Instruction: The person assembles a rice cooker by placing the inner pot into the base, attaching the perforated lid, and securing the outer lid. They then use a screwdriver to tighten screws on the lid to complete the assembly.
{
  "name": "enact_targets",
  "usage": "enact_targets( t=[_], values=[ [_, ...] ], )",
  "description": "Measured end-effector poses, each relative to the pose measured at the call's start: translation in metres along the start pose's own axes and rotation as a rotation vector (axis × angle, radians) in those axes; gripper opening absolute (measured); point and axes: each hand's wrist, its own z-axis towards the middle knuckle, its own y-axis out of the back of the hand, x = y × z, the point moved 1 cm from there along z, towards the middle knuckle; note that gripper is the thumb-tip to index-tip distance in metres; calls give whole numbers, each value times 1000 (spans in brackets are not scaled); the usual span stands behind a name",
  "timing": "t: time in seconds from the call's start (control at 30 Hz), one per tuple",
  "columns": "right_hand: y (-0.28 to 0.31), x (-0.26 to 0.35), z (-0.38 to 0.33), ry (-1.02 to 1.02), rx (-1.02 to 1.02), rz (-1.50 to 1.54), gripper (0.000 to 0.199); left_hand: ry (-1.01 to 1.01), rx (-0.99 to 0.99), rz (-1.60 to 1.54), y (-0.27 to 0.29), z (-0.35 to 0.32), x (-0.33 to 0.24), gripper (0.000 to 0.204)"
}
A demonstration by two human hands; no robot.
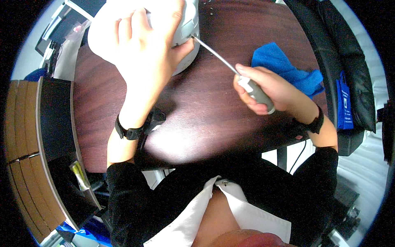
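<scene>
A large white rounded appliance (101,39), its kind unclear, stands on the dark wooden table at the far left, partly cut off by the upper edge. My left hand (146,53) lies over it with fingers spread, the thumb close to a small opening at its right side. In my right hand (277,84) is a screwdriver (259,96), with a grey and white handle and a long thin metal shaft. The shaft slants up to the left, and its tip meets the appliance near my left thumb. Glare washes out parts of the left hand and appliance.
Beyond my right hand lies a crumpled blue cloth (275,59) on the table (230,24). A black padded seat (345,53) stands along the right side, with a blue bag (345,103) by it. At the left is a brown cabinet (24,123) with dark shelving.
</scene>
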Motion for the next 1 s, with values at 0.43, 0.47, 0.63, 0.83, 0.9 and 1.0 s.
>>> enact_targets(
  t=[0.43,0.47,0.63,0.83,0.9,1.0],
  values=[
    [0,40,-17,698,-950,-1746,61,-37,-116,53,-22,-7,7,85],
    [0,41,-17,706,-965,-1767,62,-33,-122,48,-22,-7,7,86],
    [0,45,-15,719,-1005,-1784,63,-13,0,9,-7,-3,3,85],
    [2,43,-10,813,-1009,-1816,59,1,60,-43,5,1,0,86],
    [-1,45,-13,803,-1026,-1828,58,-15,-15,-17,-3,-3,2,85],
    [-5,45,-16,729,-1055,-1845,54,-14,-16,28,-9,-7,4,85]
  ],
)
